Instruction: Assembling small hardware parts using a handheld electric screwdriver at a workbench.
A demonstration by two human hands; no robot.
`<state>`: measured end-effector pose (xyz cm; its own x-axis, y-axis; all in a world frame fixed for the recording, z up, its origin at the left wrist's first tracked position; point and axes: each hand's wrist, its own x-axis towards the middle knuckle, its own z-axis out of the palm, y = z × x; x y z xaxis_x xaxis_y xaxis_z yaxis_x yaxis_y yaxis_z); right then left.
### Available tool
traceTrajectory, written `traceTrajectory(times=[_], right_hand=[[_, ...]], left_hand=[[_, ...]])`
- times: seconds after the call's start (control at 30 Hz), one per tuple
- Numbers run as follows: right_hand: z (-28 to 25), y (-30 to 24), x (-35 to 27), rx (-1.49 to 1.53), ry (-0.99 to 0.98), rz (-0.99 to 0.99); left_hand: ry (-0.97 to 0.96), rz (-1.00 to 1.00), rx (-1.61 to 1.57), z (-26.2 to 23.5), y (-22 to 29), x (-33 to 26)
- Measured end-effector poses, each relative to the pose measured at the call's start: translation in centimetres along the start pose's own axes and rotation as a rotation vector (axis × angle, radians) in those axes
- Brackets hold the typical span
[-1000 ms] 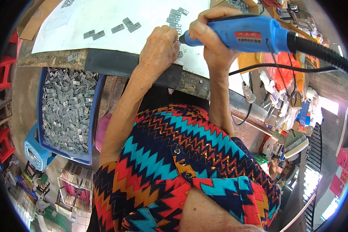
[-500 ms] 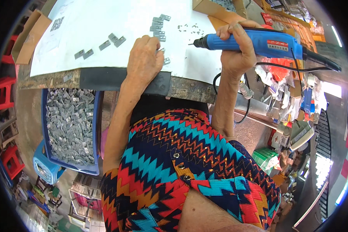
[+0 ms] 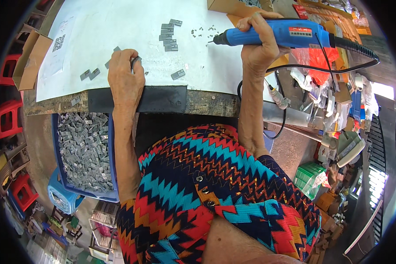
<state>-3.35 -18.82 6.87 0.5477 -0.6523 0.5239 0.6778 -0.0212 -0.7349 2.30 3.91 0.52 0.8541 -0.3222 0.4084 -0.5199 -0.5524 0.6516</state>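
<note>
My left hand is over the white sheet on the table, fingers closed round a small grey rectangular part that is half hidden by them. In my right hand is a blue electric screwdriver, held level with its thin bit pointing left, clear of the parts. Several tiny dark screws are scattered by the bit. A column of overlapping grey parts lies between my hands. One single grey part rests nearer the table edge, and two more grey parts lie left of my left hand.
Below the table's left side stands a blue bin full of similar grey parts. Cardboard boxes flank the sheet, one at the left and one at the back. The screwdriver's black cable loops by my right forearm. Red stools stand at far left.
My left hand has moved left, away from the column, to the loose parts and has closed on one. My right hand still holds the screwdriver; the whole view has shifted slightly.
</note>
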Motion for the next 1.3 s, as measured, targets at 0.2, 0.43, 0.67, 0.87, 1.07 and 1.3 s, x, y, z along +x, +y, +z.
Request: traceTrajectory(times=[0.2,0.43,0.67,0.87,1.07,1.3], right_hand=[[-0.2,-0.3,-0.4,-0.011,-0.025,0.043],[0.6,-1.7,-1.8,0.173,-0.063,0.161],[2.1,-3.3,-2.7,0.237,-0.121,0.189],[1.9,-3.1,-2.7,0.232,-0.161,0.177],[2.0,-3.2,-2.9,0.201,-0.163,0.188],[1.9,-3.1,-2.9,0.219,-0.165,0.193]], left_hand=[[0.021,0.078,0.055,-0.1,0.2,0.0],[-0.069,0.124,-0.309,2.3,3.8,-1.0],[-0.034,0.125,-0.283,3.9,5.3,-1.1],[-0.056,0.131,-0.291,4.1,4.9,-1.1],[-0.038,0.123,-0.316,4.2,4.7,-1.3],[-0.030,0.159,-0.279,4.4,4.6,-1.3]])
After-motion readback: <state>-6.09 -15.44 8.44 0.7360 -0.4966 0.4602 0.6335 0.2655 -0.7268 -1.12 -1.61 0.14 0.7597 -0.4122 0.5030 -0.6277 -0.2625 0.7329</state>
